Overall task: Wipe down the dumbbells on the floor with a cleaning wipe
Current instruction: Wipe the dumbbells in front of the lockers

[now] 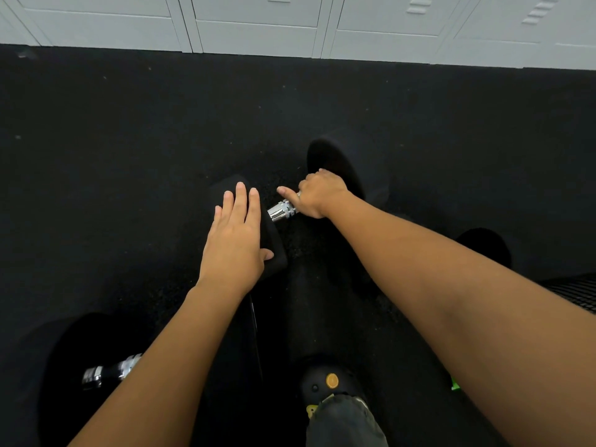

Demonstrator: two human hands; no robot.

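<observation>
A dumbbell with black heads and a chrome handle (282,211) lies on the black rubber floor in the middle of the view. My left hand (235,240) lies flat on its near head (274,243), fingers straight and the thumb against the side. My right hand (317,195) is closed around the handle beside the far head (332,159), with the index finger stretched out. No wipe shows clearly; a small pale bit peeks out under my right fingers. A second dumbbell (109,371) lies at the lower left, partly behind my left forearm.
White lockers (258,24) run along the far edge of the floor. My black shoe with an orange button (332,380) and a dark trouser leg are at the bottom centre. A dark round shape (483,246) and a mesh object (574,291) lie to the right.
</observation>
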